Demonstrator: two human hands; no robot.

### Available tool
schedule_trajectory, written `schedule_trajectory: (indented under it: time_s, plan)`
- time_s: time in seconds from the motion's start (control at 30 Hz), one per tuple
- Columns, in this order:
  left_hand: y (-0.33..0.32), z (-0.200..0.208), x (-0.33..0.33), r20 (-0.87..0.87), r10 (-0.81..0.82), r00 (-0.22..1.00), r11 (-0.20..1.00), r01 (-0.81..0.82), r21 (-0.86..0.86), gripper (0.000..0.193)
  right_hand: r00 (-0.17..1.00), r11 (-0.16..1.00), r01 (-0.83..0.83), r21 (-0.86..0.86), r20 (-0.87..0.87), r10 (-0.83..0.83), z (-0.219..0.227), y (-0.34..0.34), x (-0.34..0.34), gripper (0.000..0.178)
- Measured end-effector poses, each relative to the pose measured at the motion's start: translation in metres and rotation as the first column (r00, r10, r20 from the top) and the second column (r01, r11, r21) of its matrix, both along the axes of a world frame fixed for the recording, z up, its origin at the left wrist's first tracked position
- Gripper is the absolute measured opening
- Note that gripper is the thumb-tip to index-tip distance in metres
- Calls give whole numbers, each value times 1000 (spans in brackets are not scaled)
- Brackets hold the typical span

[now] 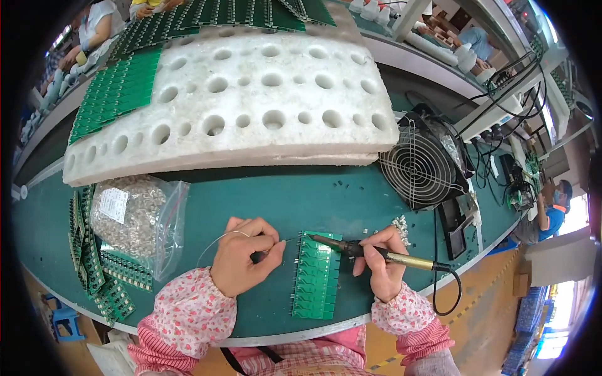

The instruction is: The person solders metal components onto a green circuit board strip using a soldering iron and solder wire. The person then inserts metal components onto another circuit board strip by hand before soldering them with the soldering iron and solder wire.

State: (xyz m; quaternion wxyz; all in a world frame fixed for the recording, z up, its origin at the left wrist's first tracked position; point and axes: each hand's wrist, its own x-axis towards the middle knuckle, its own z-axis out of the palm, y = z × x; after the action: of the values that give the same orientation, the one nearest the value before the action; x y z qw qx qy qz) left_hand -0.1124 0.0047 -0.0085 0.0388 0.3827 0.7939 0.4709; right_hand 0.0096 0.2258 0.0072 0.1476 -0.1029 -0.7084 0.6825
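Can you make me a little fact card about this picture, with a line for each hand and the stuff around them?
Left: the left hand pinches a thin wire
Right: the right hand holds a soldering iron
Between: a green circuit board; iron tip at its far end, contact too small to tell
Far side: a white block with round holes, green boards on it
Left side: a clear bag of small parts
Right side: a black fan with a round wire guard

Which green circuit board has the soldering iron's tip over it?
The board between the left hand and right hand; other boards lie beside the plastic bag or on the white foam.
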Motion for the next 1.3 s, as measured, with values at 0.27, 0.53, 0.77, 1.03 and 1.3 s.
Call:
schedule_trajectory:
  time_s: [0.27, 0.53, 0.77, 1.03, 1.3]
  plan:
    - [2, 1, 0, -3, 11, 1000, 1000, -11, 0, 20, 1000, 1000, -8, -18, 12, 8, -1, -4, 0, 11]
    - [1, 0, 1, -27, 11, 1000, 1000, -12, -21, 21, 1000, 993, 3, 116, -19, 0, -5, -10, 10, 12]
    - [0, -2, 3, -55, 34, 998, 999, -34, 0, 20, 1000, 982, 24, 186, -19, -21, -1, -16, 11, 11]
    - [1, -3, 3, -60, 35, 998, 999, -34, 25, 19, 995, 992, 69, 104, -79, -61, -7, -12, 11, 11]
    - [3, -2, 3, -84, 25, 996, 1000, -26, -11, 17, 999, 995, 31, 92, -23, -29, -5, -13, 8, 10]
